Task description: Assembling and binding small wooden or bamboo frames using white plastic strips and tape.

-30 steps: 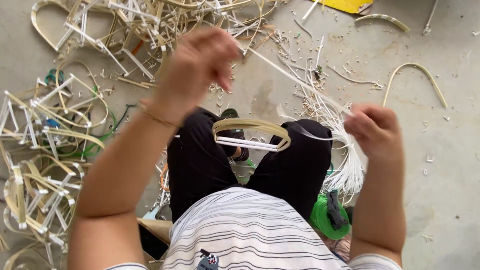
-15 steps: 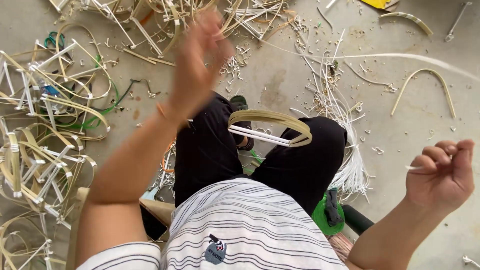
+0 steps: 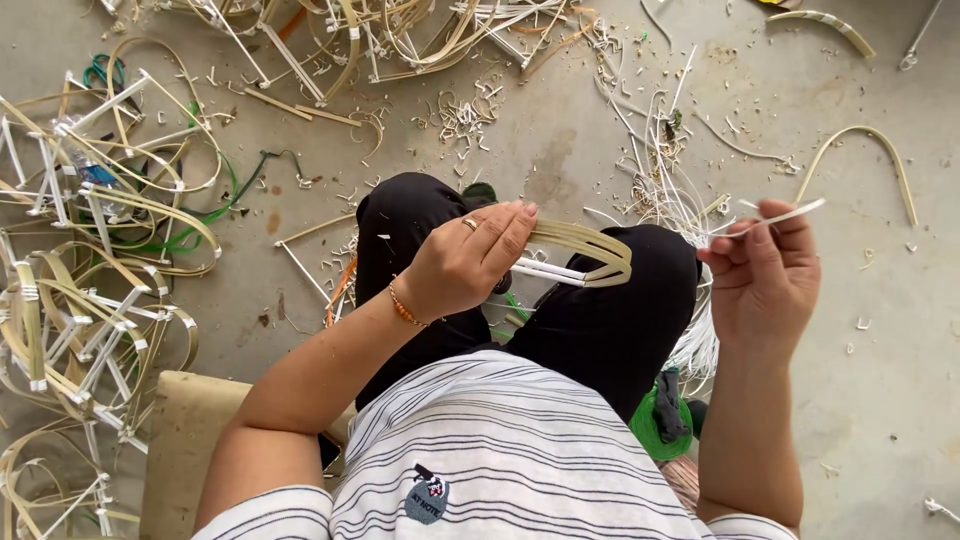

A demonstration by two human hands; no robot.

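Observation:
I sit over my black-trousered knees. My left hand (image 3: 465, 262) grips a bent loop of pale cane strips with a white bar across it, the cane frame (image 3: 590, 255), which rests on my knees. My right hand (image 3: 765, 275) is raised to the right, pinching a thin white strip (image 3: 795, 213) between thumb and fingers. The strip pokes up and to the right of that hand. A ring and an orange bead bracelet are on the left hand and wrist.
Heaps of finished cane-and-white frames (image 3: 95, 260) lie on the concrete floor at left and along the top. A bundle of white strips (image 3: 665, 190) lies by my right knee. Single curved cane pieces (image 3: 865, 150) lie at right. A green roll (image 3: 660, 420) sits under my right leg.
My left hand came down from above the far pile and took hold of the cane frame on my knees. My right hand swung out right, then came back up with the white strip.

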